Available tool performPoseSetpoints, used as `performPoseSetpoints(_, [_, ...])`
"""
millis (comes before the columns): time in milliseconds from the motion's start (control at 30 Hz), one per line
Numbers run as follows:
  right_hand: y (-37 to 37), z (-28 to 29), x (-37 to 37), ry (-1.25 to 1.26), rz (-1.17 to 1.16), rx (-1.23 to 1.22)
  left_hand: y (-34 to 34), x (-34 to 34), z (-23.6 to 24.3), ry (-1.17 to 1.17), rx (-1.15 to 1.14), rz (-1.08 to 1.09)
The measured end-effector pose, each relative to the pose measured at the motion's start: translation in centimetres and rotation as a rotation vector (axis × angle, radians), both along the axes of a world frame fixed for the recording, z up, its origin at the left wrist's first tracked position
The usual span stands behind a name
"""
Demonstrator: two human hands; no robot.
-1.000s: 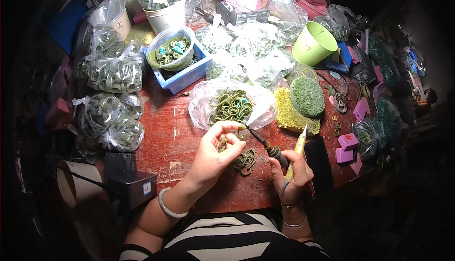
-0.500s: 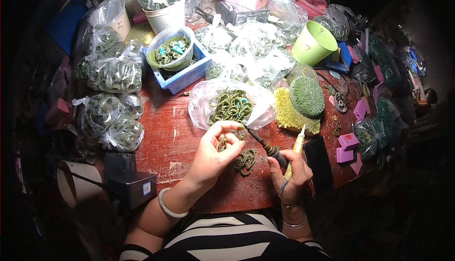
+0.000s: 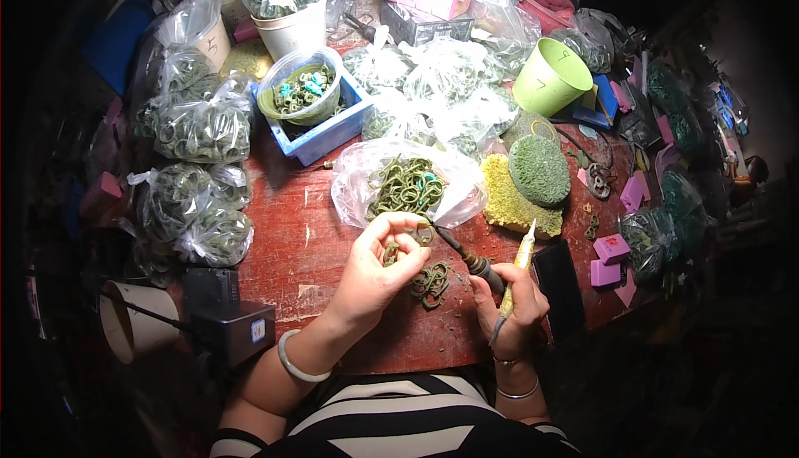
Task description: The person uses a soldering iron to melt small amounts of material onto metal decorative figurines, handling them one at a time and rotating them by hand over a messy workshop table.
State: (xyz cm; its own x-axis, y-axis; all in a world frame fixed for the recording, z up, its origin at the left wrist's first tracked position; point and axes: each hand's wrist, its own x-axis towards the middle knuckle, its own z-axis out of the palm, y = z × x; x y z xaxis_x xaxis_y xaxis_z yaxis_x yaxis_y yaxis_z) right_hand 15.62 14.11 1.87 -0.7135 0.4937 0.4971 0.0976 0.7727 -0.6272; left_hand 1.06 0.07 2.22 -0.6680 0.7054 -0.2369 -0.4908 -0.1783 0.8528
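We look down from head height at our two bare hands working over a worn red table (image 3: 291, 242), with a striped garment along the lower edge. Our left hand (image 3: 379, 262), a pale bangle on its wrist, pinches a small green ring (image 3: 432, 235) near the fingertips, while more green pieces (image 3: 390, 252) sit within its curled fingers. Our right hand (image 3: 518, 304) is closed around two tools: a dark-handled tool (image 3: 481, 268) with a thin metal shaft pointing up and left to the pinched ring, and a yellow pen-shaped tool (image 3: 523, 257) whose pale tip points upward. We cannot tell whether the metal tip touches the ring. Between our hands, a small pile of green rings (image 3: 431, 283) lies on the table. Just beyond our left fingers, an open clear bag (image 3: 462, 198) holds a larger heap of rings (image 3: 404, 188) with some turquoise bits. Behind it to the left, a clear tub (image 3: 301, 117) sits in a blue tray (image 3: 312, 152). To the right, a round green pad (image 3: 539, 170) rests on a yellow spongy block (image 3: 503, 196), and a lime-green cup (image 3: 551, 77) tilts behind them.
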Motion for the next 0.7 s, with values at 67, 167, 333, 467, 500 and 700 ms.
performPoseSetpoints(67, [0.0, 0.0, 0.0, 0.001, 0.000, -0.002, 0.0, 0.0, -0.1, 0.000, 0.006, 0.008])
performPoseSetpoints(167, [-0.1, 0.2, 0.1, 0.030, -0.001, -0.019, 0.0, 0.0, -0.7, 0.045, 0.007, -0.010])
performPoseSetpoints(333, [-0.1, 0.1, 0.2, 0.029, -0.003, -0.014, 0.0, 0.1, -1.3, 0.083, 0.004, 0.005])
performPoseSetpoints(467, [-0.1, 0.2, 0.1, 0.020, 0.004, -0.011, 0.0, 0.1, -0.9, 0.094, -0.008, 0.002])
performPoseSetpoints(500, [-0.1, 0.2, 0.1, 0.014, 0.007, -0.009, 0.0, 0.2, -1.0, 0.094, -0.008, 0.003])
performPoseSetpoints(700, [0.0, 0.1, 0.1, 0.002, 0.014, -0.007, 0.2, 0.4, -1.3, 0.152, -0.013, 0.030])
